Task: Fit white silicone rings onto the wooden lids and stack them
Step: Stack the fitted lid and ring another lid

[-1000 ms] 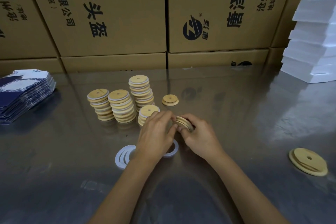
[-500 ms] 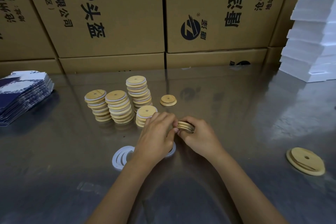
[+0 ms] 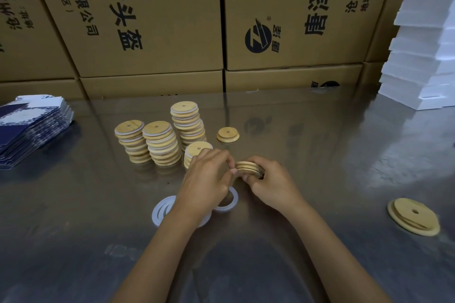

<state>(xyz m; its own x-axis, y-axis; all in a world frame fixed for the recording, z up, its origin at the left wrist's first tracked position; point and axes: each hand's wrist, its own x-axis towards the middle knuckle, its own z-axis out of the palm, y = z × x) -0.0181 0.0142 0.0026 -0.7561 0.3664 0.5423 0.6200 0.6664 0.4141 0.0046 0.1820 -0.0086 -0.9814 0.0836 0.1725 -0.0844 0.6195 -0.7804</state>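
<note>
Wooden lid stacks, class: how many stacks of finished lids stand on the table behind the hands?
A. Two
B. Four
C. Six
B: four stacks stand behind the left hand and right hand, the nearest one shortest and partly hidden.

I work at a metal table [image 3: 320, 155] with a dull, glossy top that mirrors what stands behind it. Along its far edge, big brown cardboard boxes [image 3: 152, 19] are stacked like a wall, printed with black Chinese characters and a round logo. To my far right a leaning stack of white foam slabs [image 3: 423, 51] sits on the table. To my left lies a pile of flat blue-and-white printed sheets [image 3: 29, 128], perhaps folded cartons. Soft light pools in pale patches on the right of the tabletop.
</note>
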